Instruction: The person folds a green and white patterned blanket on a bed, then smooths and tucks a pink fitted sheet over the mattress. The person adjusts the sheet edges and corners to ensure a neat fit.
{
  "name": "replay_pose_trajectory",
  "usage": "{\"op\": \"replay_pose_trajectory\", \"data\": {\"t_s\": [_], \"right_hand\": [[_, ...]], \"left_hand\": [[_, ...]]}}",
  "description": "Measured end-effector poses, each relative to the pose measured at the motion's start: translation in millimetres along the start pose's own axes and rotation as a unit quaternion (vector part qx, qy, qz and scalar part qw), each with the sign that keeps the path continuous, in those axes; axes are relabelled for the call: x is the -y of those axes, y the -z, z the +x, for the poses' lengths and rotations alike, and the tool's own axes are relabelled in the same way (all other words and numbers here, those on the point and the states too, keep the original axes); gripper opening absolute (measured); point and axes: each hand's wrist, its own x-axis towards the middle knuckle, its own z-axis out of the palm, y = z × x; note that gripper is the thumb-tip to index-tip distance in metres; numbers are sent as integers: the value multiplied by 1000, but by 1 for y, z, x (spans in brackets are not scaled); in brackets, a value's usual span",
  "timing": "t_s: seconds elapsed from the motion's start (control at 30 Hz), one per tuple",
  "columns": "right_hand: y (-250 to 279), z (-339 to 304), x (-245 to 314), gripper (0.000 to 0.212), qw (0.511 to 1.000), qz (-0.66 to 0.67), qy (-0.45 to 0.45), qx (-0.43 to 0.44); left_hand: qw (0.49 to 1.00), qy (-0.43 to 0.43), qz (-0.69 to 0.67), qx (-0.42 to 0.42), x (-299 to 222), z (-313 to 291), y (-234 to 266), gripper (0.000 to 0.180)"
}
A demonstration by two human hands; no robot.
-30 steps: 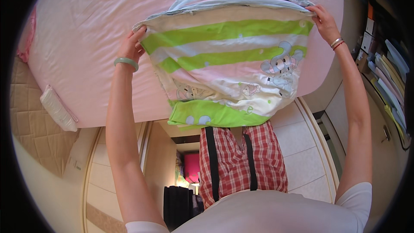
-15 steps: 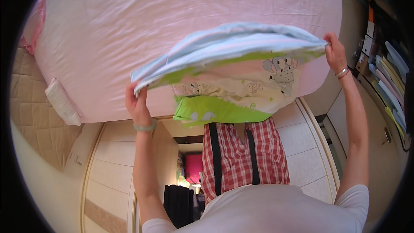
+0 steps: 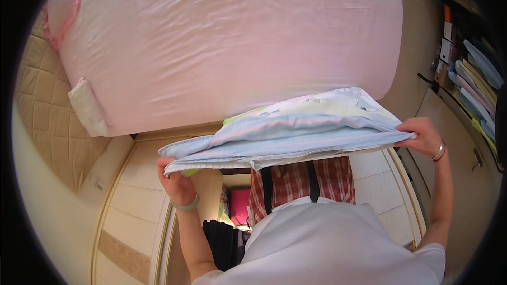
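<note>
Between my hands stretches a bed cover (image 3: 296,132), pale blue striped on one side and cartoon-printed on the other. My left hand (image 3: 178,182) pinches one corner, its fingers closed on the cloth. The opposite corner is gripped by my right hand (image 3: 422,136). The cover hangs in a loose fold in front of my body, its printed side showing at the far edge, close to the side of the bed. Part of the print is hidden under the striped folds.
A bed with a pink sheet (image 3: 237,47) fills the far side. At its left lie a white folded item (image 3: 87,106) and a pink-frilled pillow (image 3: 63,5). A red plaid bag (image 3: 296,182) is below the cover. Folders (image 3: 478,92) stand at right, dark clothes (image 3: 224,243) hang lower left.
Both hands have come down and nearer to my body with the cover's edge. The striped side now faces up more, and the cartoon print shows less.
</note>
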Motion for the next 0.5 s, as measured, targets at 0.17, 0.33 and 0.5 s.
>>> {"op": "replay_pose_trajectory", "data": {"t_s": [0.17,0.33,0.5], "right_hand": [[20,-57,-2,35,993,73,5,-96],[51,-52,59,51,998,-45,-37,-26],[109,-15,58,32,958,-192,107,-185]], "left_hand": [[998,-40,-45,-16,-35,-38,4,29],[991,-113,-3,65,-75,-18,15,33],[984,-166,-25,63,-129,71,-23,28]]}}
